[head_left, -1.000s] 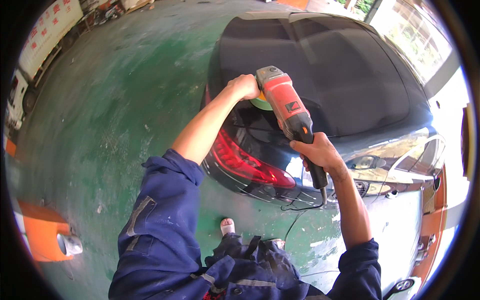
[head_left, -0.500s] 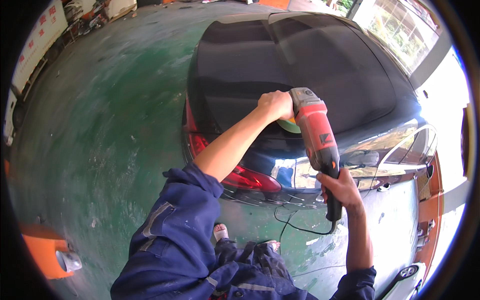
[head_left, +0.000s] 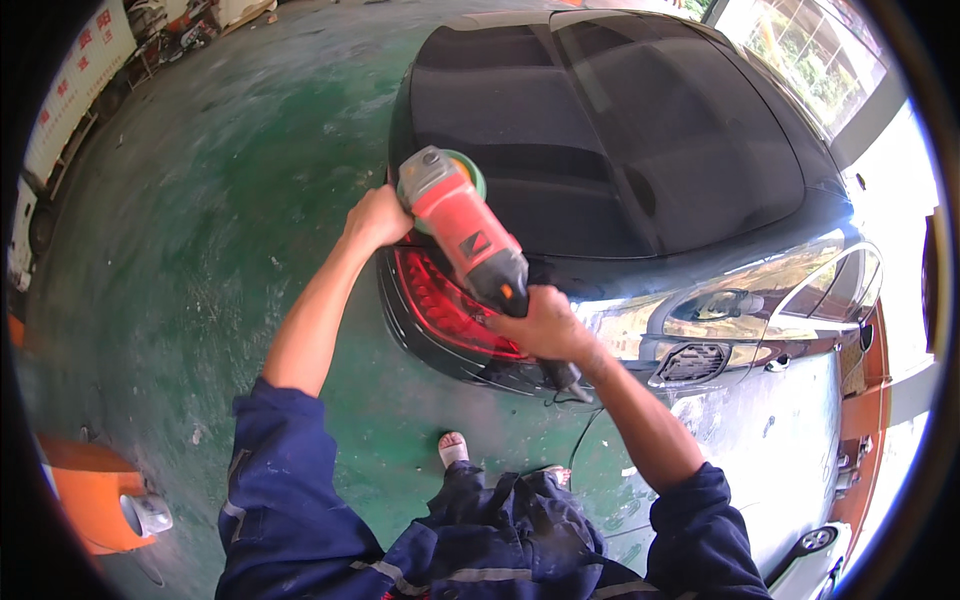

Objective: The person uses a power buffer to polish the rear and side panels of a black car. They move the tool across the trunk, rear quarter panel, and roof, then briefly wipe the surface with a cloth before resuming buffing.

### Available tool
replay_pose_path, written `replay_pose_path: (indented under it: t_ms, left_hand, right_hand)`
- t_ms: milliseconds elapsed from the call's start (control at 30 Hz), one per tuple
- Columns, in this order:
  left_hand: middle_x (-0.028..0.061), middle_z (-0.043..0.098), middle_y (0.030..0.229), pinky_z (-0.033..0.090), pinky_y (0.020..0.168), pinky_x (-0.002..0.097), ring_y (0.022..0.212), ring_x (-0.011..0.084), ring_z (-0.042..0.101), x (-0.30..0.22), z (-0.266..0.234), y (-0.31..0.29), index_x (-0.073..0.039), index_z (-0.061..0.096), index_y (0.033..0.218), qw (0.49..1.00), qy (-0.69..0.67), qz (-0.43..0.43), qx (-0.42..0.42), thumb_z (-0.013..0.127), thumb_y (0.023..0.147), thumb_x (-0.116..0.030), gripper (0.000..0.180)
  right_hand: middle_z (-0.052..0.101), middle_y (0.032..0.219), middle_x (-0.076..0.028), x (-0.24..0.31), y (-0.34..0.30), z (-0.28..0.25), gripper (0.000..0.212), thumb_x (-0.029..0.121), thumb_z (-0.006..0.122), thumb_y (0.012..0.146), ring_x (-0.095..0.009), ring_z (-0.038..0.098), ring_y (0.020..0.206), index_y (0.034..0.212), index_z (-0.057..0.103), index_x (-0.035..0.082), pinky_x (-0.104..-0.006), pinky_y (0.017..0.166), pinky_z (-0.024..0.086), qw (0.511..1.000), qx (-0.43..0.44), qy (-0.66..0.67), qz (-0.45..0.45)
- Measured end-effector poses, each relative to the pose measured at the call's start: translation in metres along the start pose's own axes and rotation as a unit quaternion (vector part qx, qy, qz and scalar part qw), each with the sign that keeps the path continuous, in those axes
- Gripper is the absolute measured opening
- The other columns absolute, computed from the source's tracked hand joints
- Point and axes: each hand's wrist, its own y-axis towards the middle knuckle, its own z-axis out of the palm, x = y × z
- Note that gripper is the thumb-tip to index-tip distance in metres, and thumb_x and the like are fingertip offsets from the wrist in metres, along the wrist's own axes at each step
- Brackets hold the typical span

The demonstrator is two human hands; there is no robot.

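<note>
A red, grey and black electric polisher lies across the rear left corner of a dark car. My right hand is wrapped round its black rear grip. My left hand is closed at the side of the grey head; the part it grips is hidden by the fingers. Under the head, a round green and yellow pad shows at the edge of the car's rear panel; the tool hides the rest. The red tail light lies just below the tool's body.
A power cord hangs from the grip toward the green floor. An orange object with a white cup-like container stands at lower left. A white vehicle is at lower right, a lettered white truck side at far left.
Both hands have carried the polisher leftward across the car's rear, from near its middle to the left corner. The tool has tilted, its head now pointing up and left.
</note>
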Motion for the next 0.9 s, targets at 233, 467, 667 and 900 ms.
replay_pose_path:
  t_ms: [233,467,667,900]
  left_hand:
    - [0.0315,0.068,0.093,0.055,0.083,0.0506,0.094,0.0467,0.067,0.055,0.076,-0.079,0.005,0.073,0.091,0.995,-0.095,-0.011,-0.026,0.076,0.075,-0.033,0.041]
    - [0.0329,0.067,0.081,0.055,0.077,0.0485,0.09,0.0447,0.069,0.137,0.124,0.0,0.008,0.071,0.08,0.955,-0.254,0.048,-0.144,0.076,0.075,-0.035,0.043]
    - [0.0229,0.071,0.073,0.056,0.071,0.0438,0.077,0.0379,0.073,0.162,0.062,0.08,0.009,0.069,0.084,0.964,-0.258,-0.069,0.012,0.077,0.076,-0.026,0.037]
    - [0.0218,0.073,0.082,0.055,0.073,0.0391,0.084,0.0281,0.074,0.178,0.128,0.019,0.006,0.072,0.089,0.939,-0.311,0.061,-0.132,0.077,0.077,-0.024,0.032]
  right_hand:
    - [0.067,0.081,-0.03,-0.047,-0.05,0.06,0.054,0.037,0.076,0.078,-0.044,0.069,0.08,0.093,0.059,-0.012,-0.0483,0.074,0.056,0.984,-0.065,-0.156,-0.062]
    - [0.068,0.093,-0.028,0.009,0.004,0.071,0.057,0.039,0.075,0.08,-0.042,0.069,0.088,0.1,0.058,-0.011,-0.0477,0.079,0.057,0.97,-0.039,-0.228,-0.079]
    - [0.071,0.101,-0.023,0.09,0.087,0.069,0.04,0.031,0.074,0.081,-0.038,0.07,0.095,0.098,0.069,-0.005,-0.0439,0.083,0.058,0.974,-0.002,-0.207,-0.091]
    - [0.069,0.088,-0.027,0.026,0.054,0.109,0.05,0.033,0.074,0.082,-0.043,0.07,0.085,0.098,0.059,-0.011,-0.0474,0.078,0.057,0.976,-0.029,-0.179,-0.118]
